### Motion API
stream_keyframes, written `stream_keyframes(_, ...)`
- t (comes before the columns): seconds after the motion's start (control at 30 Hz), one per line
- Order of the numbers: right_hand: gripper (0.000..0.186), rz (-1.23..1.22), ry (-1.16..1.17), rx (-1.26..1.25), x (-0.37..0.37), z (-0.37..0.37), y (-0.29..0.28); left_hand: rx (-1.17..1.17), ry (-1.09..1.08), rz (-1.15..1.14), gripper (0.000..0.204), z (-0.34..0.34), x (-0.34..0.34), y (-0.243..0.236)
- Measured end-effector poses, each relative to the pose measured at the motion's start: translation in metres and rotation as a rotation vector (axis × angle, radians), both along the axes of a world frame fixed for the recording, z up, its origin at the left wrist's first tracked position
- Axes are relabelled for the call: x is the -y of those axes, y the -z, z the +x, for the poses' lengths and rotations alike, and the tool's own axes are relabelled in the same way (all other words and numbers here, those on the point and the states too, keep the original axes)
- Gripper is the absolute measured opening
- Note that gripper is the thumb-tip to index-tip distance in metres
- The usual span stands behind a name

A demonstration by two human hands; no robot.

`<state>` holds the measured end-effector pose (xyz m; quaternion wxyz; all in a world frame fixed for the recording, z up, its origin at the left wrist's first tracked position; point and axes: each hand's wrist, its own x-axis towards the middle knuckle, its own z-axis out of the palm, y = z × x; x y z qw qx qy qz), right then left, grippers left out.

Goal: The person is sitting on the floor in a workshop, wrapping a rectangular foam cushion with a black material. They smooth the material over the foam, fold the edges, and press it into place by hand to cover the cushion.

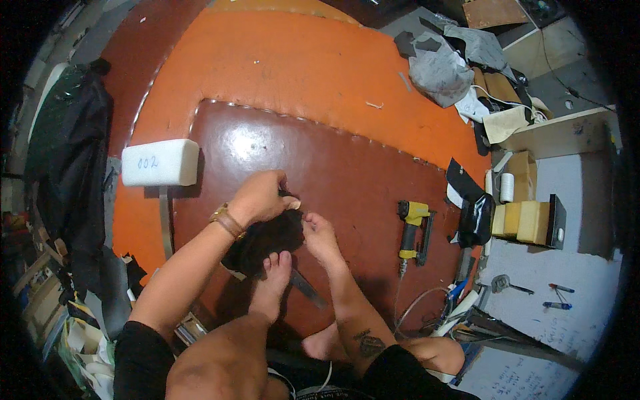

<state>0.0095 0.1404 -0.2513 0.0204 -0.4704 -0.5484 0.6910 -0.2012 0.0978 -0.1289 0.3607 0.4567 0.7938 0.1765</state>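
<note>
A black piece of material (260, 240) rests on the reddish-brown padded surface (353, 167) under my bare foot (277, 277). My left hand (270, 197) grips its upper edge, where a small pale bit shows by my thumb; the fingertips are partly hidden. At its right edge my right hand (320, 233) pinches the material. A dark flat strip (307, 290) lies beside my foot. To the right of my hands lies a yellow-and-black staple gun (413, 233) with a hose attached.
A white foam block (160, 162) sits at left, near long black sheeting (67, 160). Crumpled grey plastic and scraps (437, 70) are piled at back right. Yellow foam blocks (527, 220), a white roll (507, 188) and small tools line the wall on the right.
</note>
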Motion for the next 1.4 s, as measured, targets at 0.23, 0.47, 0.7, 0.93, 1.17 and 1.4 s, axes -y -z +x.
stream_keyframes(0.23,0.040,-0.039,-0.131,-0.423,-0.045,-0.016,-0.049,-0.056,-0.098,-0.282,0.045,0.001,0.045,-0.022)
stream_keyframes(0.47,0.025,0.157,-0.284,-0.225,-0.053,-0.051,-0.032,0.105,-0.412,-0.035,0.028,0.001,0.047,0.003)
stream_keyframes(0.7,0.024,-0.013,0.010,-0.189,-0.034,-0.073,0.001,0.050,-0.528,0.030,0.023,0.010,0.045,0.037)
stream_keyframes(0.93,0.018,-0.173,-0.014,-0.152,-0.041,-0.080,-0.013,0.596,-0.447,-0.200,0.051,-0.023,0.049,0.017)
stream_keyframes(1.17,0.021,-0.396,-0.127,-0.348,-0.054,-0.055,-0.047,0.366,-0.558,0.093,0.031,0.002,0.057,0.034)
stream_keyframes(1.4,0.050,0.956,-0.375,-0.109,-0.016,-0.047,-0.060,-0.321,-0.296,0.182,0.037,0.050,0.069,0.022)
